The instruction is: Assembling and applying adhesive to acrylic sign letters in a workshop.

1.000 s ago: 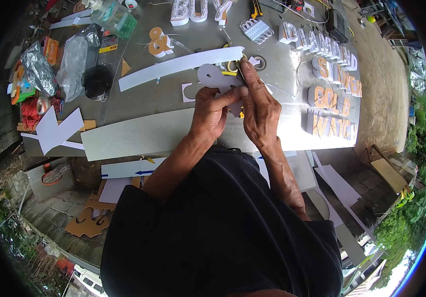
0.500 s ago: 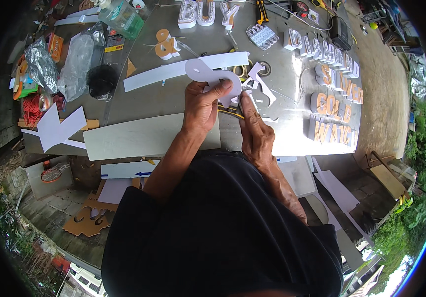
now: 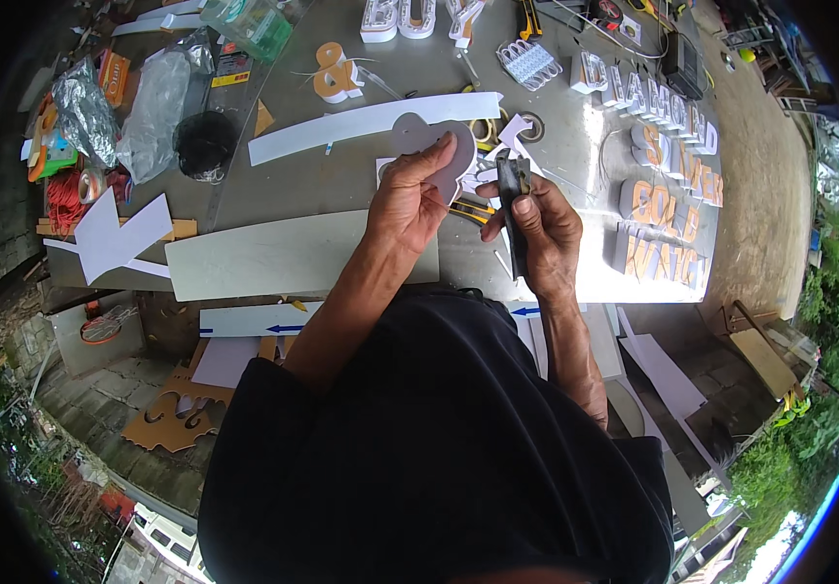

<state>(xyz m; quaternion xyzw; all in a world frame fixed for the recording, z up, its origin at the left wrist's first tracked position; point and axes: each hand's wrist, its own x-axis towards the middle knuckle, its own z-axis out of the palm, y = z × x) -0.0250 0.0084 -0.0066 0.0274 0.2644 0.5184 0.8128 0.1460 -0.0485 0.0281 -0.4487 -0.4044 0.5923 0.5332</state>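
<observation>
Watching from my end through the head view: the left hand (image 3: 405, 200) pinches the rounded grey piece (image 3: 459, 161) near its edge, thumb on top, and the right hand (image 3: 551, 234) is closed round a long dark tool (image 3: 511, 195), stood roughly upright. Piece and tool are apart, both held above the counter (image 3: 317, 187), just in front of the torso. Can't tell from here whether the tool has a sharp edge; if it does, I'd flag the left fingers first, since they sit close to its upper end and a slip leftward could nick them. Next risk, I'd say: the piece looks thin and is held from one side only, so a hard push on the free lobes could bend it, snap a narrow part or twist it out of the pinch. Dropped, it would probably land by the white offcuts (image 3: 511, 134), the tape roll (image 3: 540, 127) and the yellow-and-black tool (image 3: 471, 207), where pale parts mix up easily. Big swings look unwise too: the long white strip (image 3: 371, 125) lies just beyond the left hand and could get knocked askew. Block letters (image 3: 645, 200) at the right are well apart, low risk. Glare off the counter's right half might hide small slivers.
</observation>
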